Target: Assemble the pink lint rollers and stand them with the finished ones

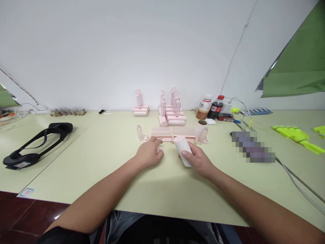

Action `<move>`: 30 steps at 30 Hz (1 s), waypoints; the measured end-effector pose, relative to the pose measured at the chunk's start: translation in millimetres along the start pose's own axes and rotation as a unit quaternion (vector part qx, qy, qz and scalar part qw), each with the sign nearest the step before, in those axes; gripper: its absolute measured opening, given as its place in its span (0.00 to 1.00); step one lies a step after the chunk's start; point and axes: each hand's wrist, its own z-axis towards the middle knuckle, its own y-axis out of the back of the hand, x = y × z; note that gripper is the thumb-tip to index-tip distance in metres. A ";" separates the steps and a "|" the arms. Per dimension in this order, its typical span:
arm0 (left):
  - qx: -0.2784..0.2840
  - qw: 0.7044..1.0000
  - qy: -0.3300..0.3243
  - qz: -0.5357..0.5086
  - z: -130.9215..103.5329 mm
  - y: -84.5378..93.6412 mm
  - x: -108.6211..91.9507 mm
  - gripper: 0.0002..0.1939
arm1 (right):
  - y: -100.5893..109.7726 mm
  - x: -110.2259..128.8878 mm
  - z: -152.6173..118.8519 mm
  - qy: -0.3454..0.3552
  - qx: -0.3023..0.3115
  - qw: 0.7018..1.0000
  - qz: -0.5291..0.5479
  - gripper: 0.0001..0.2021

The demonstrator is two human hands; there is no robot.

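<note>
A white roll with a pink end cap (183, 151) is held tilted in my right hand (199, 160), its thumb lying along the side. My left hand (149, 152) is at the near edge of an open pink case (161, 132), fingers bent; whether they grip a small part is too small to tell. A second open pink case (185, 131) lies beside the first, behind the roll. Small clear-and-pink handles stand at both ends, one on the left (139, 132) and one on the right (203, 135).
Pink roller sets (175, 113) stand near the wall, with another set (140, 110) to their left. Bottles (215, 106) are at the back right. A black headset strap (38, 145) lies left; a pixelated object (252, 147), cables and yellow cloth (297, 137) lie right.
</note>
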 end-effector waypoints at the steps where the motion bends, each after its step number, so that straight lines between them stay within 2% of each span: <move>1: 0.019 0.999 0.006 0.027 0.0 -1.8 0.2 0.19 | 0.5 0.0 0.1 0.003 -0.009 1.000 0.001 0.23; 5: 0.083 0.993 0.010 0.079 -1.3 -7.2 -0.8 0.14 | 1.5 2.1 0.4 0.004 -0.032 0.999 -0.012 0.21; 8: 0.097 0.991 0.000 0.088 -1.1 -8.1 -0.3 0.13 | 0.3 5.8 0.0 0.003 -0.053 0.999 -0.002 0.20; 11: 0.096 0.992 0.007 0.079 -0.1 -8.2 0.8 0.12 | -2.0 8.4 -0.4 -0.010 -0.078 0.995 0.059 0.30; 14: 0.065 0.997 0.020 0.033 1.4 -7.2 -0.3 0.10 | -3.7 9.6 -0.3 -0.025 -0.095 0.989 0.108 0.35; 18: -0.020 0.993 0.017 -0.118 3.4 -4.0 -4.3 0.09 | -4.2 9.5 1.3 -0.040 -0.116 0.983 0.138 0.25; 21: -0.069 0.963 0.019 -0.260 3.9 -3.0 -5.4 0.13 | -2.6 8.1 4.1 -0.068 -0.178 0.967 0.166 0.20; 24: -0.093 0.922 0.021 -0.375 3.3 -4.7 -4.7 0.16 | 1.1 8.4 7.3 -0.090 -0.220 0.945 0.224 0.18; 27: -0.110 0.896 -0.014 -0.431 1.9 -7.2 -4.7 0.15 | 4.6 11.0 8.6 -0.091 -0.213 0.928 0.294 0.18; 30: -0.130 0.886 -0.056 -0.441 0.3 -9.1 -6.7 0.13 | 4.8 12.9 7.3 -0.100 -0.163 0.925 0.328 0.17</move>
